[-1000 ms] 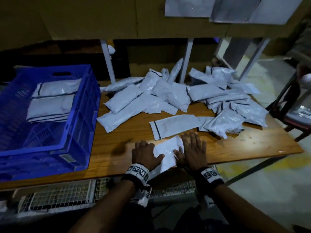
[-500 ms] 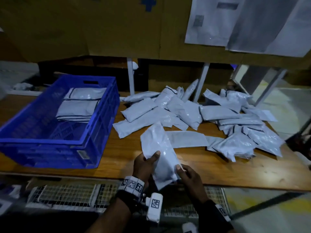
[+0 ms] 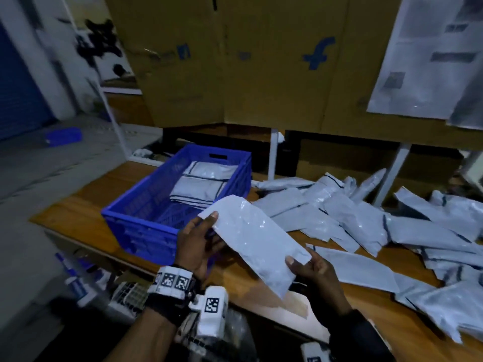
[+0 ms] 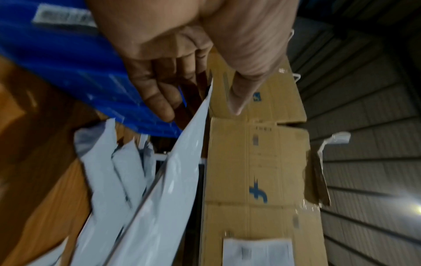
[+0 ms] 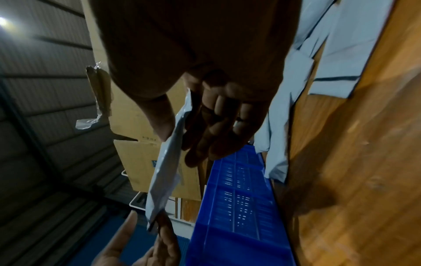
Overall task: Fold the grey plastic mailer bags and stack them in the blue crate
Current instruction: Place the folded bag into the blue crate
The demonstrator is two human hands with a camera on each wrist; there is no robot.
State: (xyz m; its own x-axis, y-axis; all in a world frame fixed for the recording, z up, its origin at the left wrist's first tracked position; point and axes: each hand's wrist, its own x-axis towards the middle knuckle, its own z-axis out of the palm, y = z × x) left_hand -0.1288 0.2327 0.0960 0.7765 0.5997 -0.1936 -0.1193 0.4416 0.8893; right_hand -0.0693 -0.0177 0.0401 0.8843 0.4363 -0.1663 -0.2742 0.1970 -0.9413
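The left hand [image 3: 198, 244] pinches the far end of the folded mailer bag [image 3: 257, 239]; the right hand [image 3: 312, 270] pinches its near end. The bag's long axis runs between them, above the table edge. The blue crate [image 3: 146, 220] lies just beyond the left hand, which is nearer to it.

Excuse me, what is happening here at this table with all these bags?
A person is packing grey plastic mailer bags. Both hands hold one folded grey mailer bag in the air by its two ends: the left hand pinches the far corner, the right hand the near one. It hangs beside the blue plastic crate, where a stack of folded bags already lies. Many loose grey bags wait on the wooden table.
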